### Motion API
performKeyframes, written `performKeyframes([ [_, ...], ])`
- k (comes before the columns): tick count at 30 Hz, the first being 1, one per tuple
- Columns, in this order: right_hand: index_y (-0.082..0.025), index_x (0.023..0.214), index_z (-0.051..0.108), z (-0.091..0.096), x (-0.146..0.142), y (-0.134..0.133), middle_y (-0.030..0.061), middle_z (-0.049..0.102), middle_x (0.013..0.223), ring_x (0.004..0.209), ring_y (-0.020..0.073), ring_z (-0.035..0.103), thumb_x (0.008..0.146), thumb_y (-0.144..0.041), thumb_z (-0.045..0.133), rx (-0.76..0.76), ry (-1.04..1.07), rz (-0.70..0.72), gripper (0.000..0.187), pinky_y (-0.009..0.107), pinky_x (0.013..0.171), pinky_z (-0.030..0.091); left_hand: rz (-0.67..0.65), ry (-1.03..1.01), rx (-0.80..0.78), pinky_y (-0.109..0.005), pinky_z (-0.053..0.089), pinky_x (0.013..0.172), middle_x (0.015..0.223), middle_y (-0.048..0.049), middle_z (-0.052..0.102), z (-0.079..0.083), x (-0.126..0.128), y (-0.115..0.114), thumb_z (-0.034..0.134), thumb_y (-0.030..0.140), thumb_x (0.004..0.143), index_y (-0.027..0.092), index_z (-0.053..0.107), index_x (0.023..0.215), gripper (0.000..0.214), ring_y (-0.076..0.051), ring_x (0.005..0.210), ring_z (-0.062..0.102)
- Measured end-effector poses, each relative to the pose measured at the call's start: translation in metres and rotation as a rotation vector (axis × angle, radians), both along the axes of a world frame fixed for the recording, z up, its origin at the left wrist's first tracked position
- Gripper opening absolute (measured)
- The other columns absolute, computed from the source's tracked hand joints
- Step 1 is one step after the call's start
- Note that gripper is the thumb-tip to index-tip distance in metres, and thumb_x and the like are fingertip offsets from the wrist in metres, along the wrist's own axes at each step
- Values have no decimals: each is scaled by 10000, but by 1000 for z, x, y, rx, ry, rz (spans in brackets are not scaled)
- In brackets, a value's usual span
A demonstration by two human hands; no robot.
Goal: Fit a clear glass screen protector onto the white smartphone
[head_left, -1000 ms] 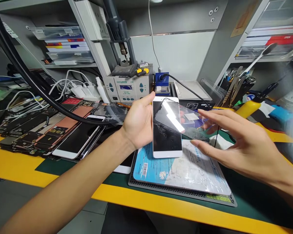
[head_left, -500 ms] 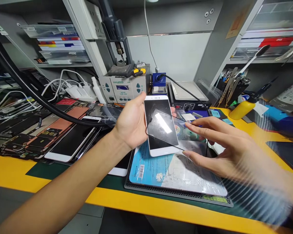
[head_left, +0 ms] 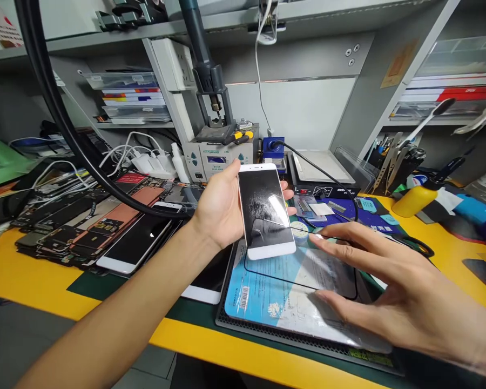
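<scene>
Where the left hand (head_left: 219, 209) curls, a phone (head_left: 263, 197) lies cradled

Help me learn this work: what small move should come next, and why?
Perhaps the right hand should turn the clear panel to match the white phone: the left hand holds the phone, screen showing, while the panel's long edges run crosswise to it.

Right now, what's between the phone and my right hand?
In the head view, the clear, black-edged panel lies between the phone and your right hand, which holds it.
</scene>
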State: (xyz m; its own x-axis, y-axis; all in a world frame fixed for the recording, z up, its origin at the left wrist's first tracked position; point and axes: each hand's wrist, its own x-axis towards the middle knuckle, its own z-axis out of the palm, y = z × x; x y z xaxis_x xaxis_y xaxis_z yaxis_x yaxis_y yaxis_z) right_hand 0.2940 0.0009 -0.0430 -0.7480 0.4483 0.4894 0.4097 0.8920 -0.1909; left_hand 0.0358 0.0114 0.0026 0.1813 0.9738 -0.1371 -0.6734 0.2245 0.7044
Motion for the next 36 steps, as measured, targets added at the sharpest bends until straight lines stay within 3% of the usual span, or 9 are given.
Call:
performKeyframes([
  [10, -359, 1418, 542, 5, 8, -9, 41, 595, 1403, 1154, 243, 694, 802, -422, 776, -84, -115, 6, 662, 289, 937, 613, -60, 5, 63, -584, 536, 915, 918, -220, 764, 1, -7, 0, 211, 496, 1040, 22, 640, 1195, 657, -349, 901, 749],
  [18, -341, 1362, 591, 6, 3, -4, 48, 640, 1358, 1216, 255, 654, 833, -362, 773, -78, 83, -24, 560, 343, 1016, 577, -176, 21, 57, -594, 506, 980, 923, -190, 766, 1, -5, -3, 216, 488, 1044, 58, 669, 1127, 631, -338, 927, 745],
  [25, -324, 1391, 580, 3, -2, 4, 63, 640, 1358, 1224, 313, 628, 855, -301, 757, -85, 243, -167, 565, 459, 1038, 563, -329, -23, 61, -590, 513, 987, 1070, -196, 769, -7, 1, -5, 215, 471, 1048, 74, 656, 1235, 622, -382, 1065, 721],
  [30, -321, 1321, 626, 3, -2, 5, 68, 632, 1358, 1162, 315, 654, 867, -317, 747, -107, 209, -199, 470, 480, 965, 601, -334, -84, 38, -586, 500, 1018, 1137, -153, 767, -13, 4, -4, 292, 439, 1048, 139, 644, 1283, 518, -371, 1112, 706],
  [36, -264, 1315, 638, 1, -3, 6, 90, 638, 1356, 1166, 300, 656, 849, -328, 775, -106, 148, -140, 490, 468, 956, 602, -310, -47, -20, -653, 504, 980, 1148, -173, 760, -11, 3, -3, 285, 437, 1053, 121, 624, 1299, 525, -381, 1074, 720],
])
